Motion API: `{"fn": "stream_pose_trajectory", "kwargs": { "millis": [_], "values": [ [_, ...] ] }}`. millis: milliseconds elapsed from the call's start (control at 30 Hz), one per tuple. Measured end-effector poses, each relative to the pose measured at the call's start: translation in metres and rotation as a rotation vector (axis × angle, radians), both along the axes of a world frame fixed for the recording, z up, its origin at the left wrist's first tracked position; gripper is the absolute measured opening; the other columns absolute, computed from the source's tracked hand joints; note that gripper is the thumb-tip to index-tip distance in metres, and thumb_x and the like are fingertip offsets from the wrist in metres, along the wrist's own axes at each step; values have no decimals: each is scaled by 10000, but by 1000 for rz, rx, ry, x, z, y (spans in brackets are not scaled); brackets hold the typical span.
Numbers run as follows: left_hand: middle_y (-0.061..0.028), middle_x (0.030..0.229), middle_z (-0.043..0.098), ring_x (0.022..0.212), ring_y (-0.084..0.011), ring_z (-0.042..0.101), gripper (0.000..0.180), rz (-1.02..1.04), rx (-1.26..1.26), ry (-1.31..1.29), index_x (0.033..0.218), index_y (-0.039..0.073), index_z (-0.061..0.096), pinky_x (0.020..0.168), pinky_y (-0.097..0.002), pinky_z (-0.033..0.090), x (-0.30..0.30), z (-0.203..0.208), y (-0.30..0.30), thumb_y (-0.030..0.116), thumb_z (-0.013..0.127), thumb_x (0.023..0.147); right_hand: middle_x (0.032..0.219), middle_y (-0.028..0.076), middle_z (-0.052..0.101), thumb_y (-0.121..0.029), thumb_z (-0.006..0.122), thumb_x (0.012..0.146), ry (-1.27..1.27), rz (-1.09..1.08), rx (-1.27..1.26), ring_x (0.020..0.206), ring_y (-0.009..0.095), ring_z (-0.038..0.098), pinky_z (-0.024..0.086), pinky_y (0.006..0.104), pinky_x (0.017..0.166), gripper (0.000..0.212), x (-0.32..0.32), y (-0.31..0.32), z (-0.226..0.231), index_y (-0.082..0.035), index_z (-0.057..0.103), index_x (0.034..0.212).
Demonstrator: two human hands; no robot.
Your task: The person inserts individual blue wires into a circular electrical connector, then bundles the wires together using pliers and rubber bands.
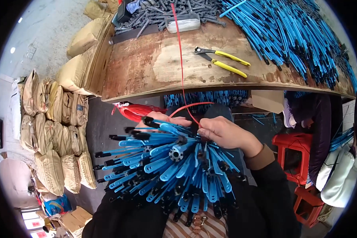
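Observation:
A thick bundle of blue plastic sticks with black end pieces (174, 162) rests over my lap, its ends fanned toward me. At its far side my left hand (168, 119) is closed about the bundle, with most of its fingers hidden. My right hand (228, 134) pinches a thin red plastic strip (181, 59) between thumb and fingers beside the bundle. One length of the strip runs up over the workbench, and another part arches between my hands. A hank of red strips (139, 112) lies just left of my left hand.
On the wooden workbench (142, 71) lie yellow-handled nippers (222, 62), a clear plastic box (183, 24), dark grey parts (154, 14) and a large heap of blue sticks (289, 35). Brown sacks (55, 119) are stacked at left. A red stool (292, 152) stands at right.

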State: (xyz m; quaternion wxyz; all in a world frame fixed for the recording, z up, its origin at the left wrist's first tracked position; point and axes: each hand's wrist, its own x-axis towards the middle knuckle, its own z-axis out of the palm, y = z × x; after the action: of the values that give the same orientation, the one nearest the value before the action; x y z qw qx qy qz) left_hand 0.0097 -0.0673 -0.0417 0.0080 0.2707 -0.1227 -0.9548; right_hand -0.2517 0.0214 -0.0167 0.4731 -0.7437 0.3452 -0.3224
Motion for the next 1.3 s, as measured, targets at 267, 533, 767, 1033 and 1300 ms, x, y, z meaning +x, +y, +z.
{"fn": "stream_pose_trajectory", "kwargs": {
  "millis": [267, 533, 767, 1033, 1300],
  "values": [
    [-92, 890, 618, 656, -111, 592, 357, 260, -766, -9, 1080, -5, 554, 566, -226, 481, -50, 21, 24, 315, 513, 928, 650, 169, 532, -189, 524, 891, 104, 93, -91, 643, 370, 553, 428, 419, 561, 211, -2, -15, 9, -23, 466, 774],
    [-77, 818, 620, 593, -93, 537, 306, -131, -916, -66, 1071, 23, 568, 517, -207, 418, -63, 38, 22, 290, 523, 929, 669, 126, 585, -184, 577, 840, 117, 235, -470, 652, 319, 586, 473, 370, 603, 166, 9, -76, 51, -41, 630, 775],
    [-69, 757, 631, 586, -93, 542, 287, -36, -720, 230, 1078, 17, 586, 528, -216, 430, -64, 18, 13, 252, 528, 924, 666, 130, 611, -246, 566, 832, 186, 150, -104, 639, 299, 598, 468, 371, 597, 227, 13, -87, 33, -37, 652, 806],
    [-94, 896, 660, 637, -111, 596, 264, 124, -714, -87, 1091, 24, 592, 606, -220, 492, -56, 47, 19, 217, 543, 917, 647, 90, 604, -196, 547, 887, 238, 220, -121, 594, 192, 595, 470, 294, 581, 210, -31, -48, 37, -10, 630, 833],
    [-89, 903, 655, 694, -184, 625, 250, 91, -1922, -5, 1059, 41, 595, 663, -272, 501, -52, 56, 10, 120, 601, 822, 903, 19, 606, -255, 481, 947, -202, -7, 525, 843, 92, 534, 445, 248, 751, 280, -8, -38, -13, -20, 608, 1033]
  ]
}}
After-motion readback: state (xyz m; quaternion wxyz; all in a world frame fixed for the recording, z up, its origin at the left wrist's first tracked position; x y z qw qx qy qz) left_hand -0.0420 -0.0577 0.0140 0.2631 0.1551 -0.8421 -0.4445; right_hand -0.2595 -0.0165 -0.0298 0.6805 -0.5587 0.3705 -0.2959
